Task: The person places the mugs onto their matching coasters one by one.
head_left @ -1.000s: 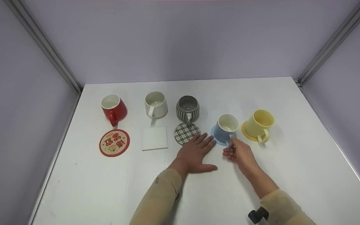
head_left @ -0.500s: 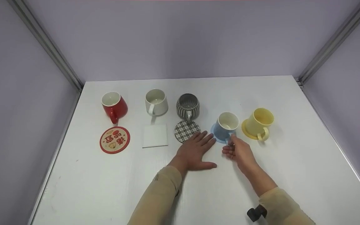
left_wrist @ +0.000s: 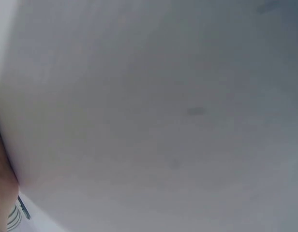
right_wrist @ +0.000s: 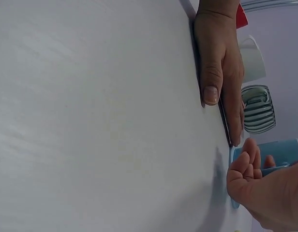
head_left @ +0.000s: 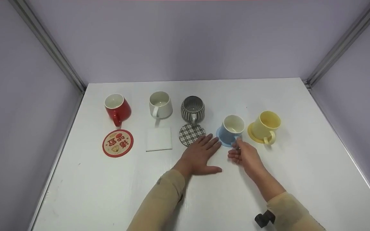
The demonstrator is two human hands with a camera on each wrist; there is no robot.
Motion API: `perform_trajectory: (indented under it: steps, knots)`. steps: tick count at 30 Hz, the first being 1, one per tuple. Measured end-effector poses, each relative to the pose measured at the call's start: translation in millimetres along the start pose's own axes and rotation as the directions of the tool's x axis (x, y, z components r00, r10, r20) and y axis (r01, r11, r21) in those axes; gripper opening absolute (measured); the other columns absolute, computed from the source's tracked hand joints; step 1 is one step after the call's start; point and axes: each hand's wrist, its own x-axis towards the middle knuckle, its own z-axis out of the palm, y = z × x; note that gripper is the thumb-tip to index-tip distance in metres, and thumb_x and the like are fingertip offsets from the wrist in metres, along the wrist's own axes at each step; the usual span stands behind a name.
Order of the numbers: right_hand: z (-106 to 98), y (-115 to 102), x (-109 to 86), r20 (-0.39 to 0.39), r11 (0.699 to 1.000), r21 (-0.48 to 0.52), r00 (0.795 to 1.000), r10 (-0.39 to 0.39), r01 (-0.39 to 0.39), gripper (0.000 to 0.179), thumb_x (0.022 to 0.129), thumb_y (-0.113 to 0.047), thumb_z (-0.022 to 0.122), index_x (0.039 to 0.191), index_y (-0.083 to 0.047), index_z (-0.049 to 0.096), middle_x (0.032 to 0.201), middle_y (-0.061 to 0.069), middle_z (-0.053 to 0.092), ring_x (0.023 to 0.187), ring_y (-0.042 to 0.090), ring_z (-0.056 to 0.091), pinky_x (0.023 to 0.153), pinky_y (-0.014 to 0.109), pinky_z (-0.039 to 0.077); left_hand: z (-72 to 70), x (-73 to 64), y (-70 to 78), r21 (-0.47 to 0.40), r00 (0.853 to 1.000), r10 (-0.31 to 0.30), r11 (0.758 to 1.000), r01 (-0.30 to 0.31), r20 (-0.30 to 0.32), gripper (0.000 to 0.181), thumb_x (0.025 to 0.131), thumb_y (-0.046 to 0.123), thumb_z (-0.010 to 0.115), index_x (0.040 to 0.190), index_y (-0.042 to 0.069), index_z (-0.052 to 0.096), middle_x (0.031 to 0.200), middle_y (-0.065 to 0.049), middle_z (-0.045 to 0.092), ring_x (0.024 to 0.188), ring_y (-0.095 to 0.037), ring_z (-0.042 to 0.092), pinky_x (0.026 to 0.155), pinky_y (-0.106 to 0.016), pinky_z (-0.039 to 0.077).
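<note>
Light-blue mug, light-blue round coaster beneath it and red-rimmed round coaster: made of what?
Light-blue cylindrical mug: probably ceramic, glossy glaze; highlight inside.
Light-blue round coaster: perhaps silicone or plastic, matte; evenly coloured, no clear glare.
Red-rimmed round coaster: seems matte, printed; board or plastic, the flat artwork leaves it open.

The left sleeve has edged slightly outward over the last second — it now lies a touch farther left of the blue mug. The head view has dipped a little too, mostly in the first half-second — so the mug and its surroundings show slightly higher.
</note>
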Motion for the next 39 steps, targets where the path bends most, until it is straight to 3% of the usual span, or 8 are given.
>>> perform_trajectory:
  steps: [5,9,14,19,23,29,34,39]
  knots:
    - [-4.1,0.6,-9.2,-0.025,0.994,-0.105,1.000,-0.018,0.015,0.065,0.112,-0.054,0.042,0.143,0.002,0.049,0.114,0.016,0.070,0.098,0.021,0.074,0.092,0.031,0.060,-0.7,-3.7,0.9,0.032,1.000,-0.007,0.999,0.008,-0.012,0.105,0.092,0.091,0.031,0.171,0.021,0.023,0.176,-0.002,0.019,0.163,-0.024,0.011,0.132,-0.043,0.007]
    - [-9.3,0.4,-18.5,-0.060,0.961,-0.271,0.995,-0.079,0.060,0.068,0.109,-0.059,0.047,0.142,0.001,0.053,0.115,0.017,0.071,0.100,0.023,0.073,0.089,0.030,0.060,-3.5,-6.3,1.1,0.060,0.999,-0.035,0.998,0.035,-0.006,0.107,0.092,0.091,0.031,0.171,0.020,0.022,0.176,-0.005,0.021,0.163,-0.025,0.012,0.132,-0.043,0.005]
    - [-8.8,3.4,-26.2,-0.049,0.844,-0.505,0.971,-0.234,0.178,0.056,0.108,-0.054,0.054,0.128,-0.003,0.066,0.109,0.012,0.073,0.096,0.024,0.067,0.081,0.032,0.057,-8.5,-14.7,-6.3,0.037,0.997,-0.071,0.997,0.072,-0.036,0.106,0.093,0.089,0.035,0.170,0.016,0.025,0.175,-0.009,0.025,0.163,-0.026,0.015,0.132,-0.043,0.004]
    - [5.5,10.6,-31.1,0.010,0.734,-0.606,0.926,-0.378,0.306,0.035,0.106,-0.044,0.066,0.114,-0.011,0.072,0.109,0.006,0.073,0.103,0.025,0.067,0.093,0.043,0.060,-17.9,-30.6,-23.6,0.024,0.990,-0.117,0.993,0.119,-0.073,0.104,0.095,0.084,0.042,0.169,0.013,0.029,0.173,-0.010,0.030,0.162,-0.028,0.020,0.132,-0.045,0.008]
    - [21.9,17.8,-29.9,0.097,0.609,-0.684,0.878,-0.469,0.401,0.029,0.103,-0.041,0.071,0.112,-0.014,0.071,0.114,0.005,0.070,0.111,0.026,0.066,0.100,0.049,0.057,-27.6,-49.9,-41.5,0.068,0.986,-0.160,0.984,0.164,-0.049,0.104,0.096,0.084,0.041,0.169,0.011,0.028,0.173,-0.011,0.030,0.162,-0.030,0.021,0.131,-0.047,0.009]
    - [41.5,24.4,-16.9,0.294,0.355,-0.743,0.754,-0.588,0.567,0.041,0.100,-0.039,0.075,0.127,-0.009,0.068,0.136,0.012,0.064,0.128,0.031,0.060,0.110,0.051,0.051,-40.9,-75.3,-66.1,0.137,0.980,-0.195,0.970,0.200,-0.049,0.105,0.096,0.086,0.036,0.168,0.010,0.030,0.172,-0.013,0.030,0.161,-0.032,0.022,0.131,-0.048,0.012]
    - [49.3,25.2,4.4,0.464,0.172,-0.736,0.672,-0.576,0.655,0.065,0.102,-0.047,0.069,0.152,-0.009,0.054,0.167,0.018,0.038,0.155,0.038,0.035,0.124,0.055,0.033,-49.0,-89.3,-79.2,0.079,0.968,-0.236,0.967,0.243,-0.085,0.105,0.095,0.086,0.039,0.169,0.011,0.029,0.173,-0.014,0.030,0.161,-0.033,0.022,0.131,-0.047,0.011]
    - [52.7,26.3,28.1,0.603,-0.012,-0.704,0.590,-0.537,0.710,0.074,0.104,-0.053,0.061,0.162,-0.010,0.043,0.173,0.023,0.021,0.160,0.043,0.019,0.128,0.056,0.023,-54.6,-100.1,-88.5,0.052,0.954,-0.275,0.958,0.283,-0.119,0.104,0.096,0.084,0.041,0.169,0.012,0.028,0.172,-0.014,0.032,0.161,-0.032,0.024,0.131,-0.046,0.011]
